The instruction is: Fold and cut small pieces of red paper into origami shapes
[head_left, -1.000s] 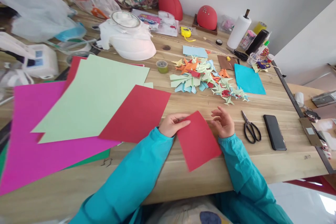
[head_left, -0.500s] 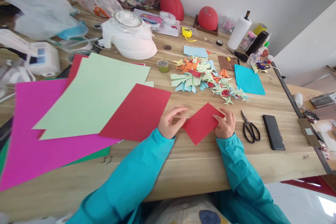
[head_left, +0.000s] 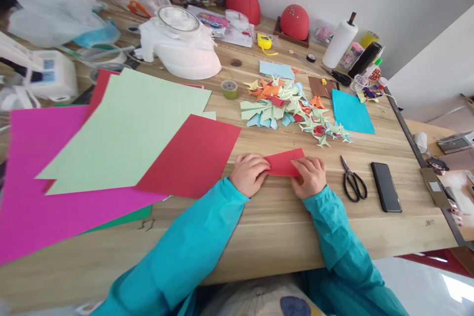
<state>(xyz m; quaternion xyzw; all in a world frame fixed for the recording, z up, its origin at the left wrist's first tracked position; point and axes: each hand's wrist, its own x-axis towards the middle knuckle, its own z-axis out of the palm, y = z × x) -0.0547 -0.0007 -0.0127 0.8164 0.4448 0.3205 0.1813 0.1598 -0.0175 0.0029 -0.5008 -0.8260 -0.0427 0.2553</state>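
Observation:
A small sheet of red paper lies between my two hands above the wooden table, its near edge toward me. My left hand is closed on the paper's left end, fingers bent over it. At the other end my right hand pinches the near right part between thumb and fingers. The sheet shows as a narrow band; whether it is folded or only tilted I cannot tell. Left of my hands, a larger red sheet overlaps pale green sheets on a magenta sheet.
Beyond my hands lies a pile of folded paper figures. Black-handled scissors and a phone lie to the right. Further back are a turquoise sheet, a tape roll, a yellow tape measure and a paper-towel roll.
The red paper has turned from a diamond-like position to a narrow band. My left hand has moved right and closed on its left end; my right hand has shifted slightly left.

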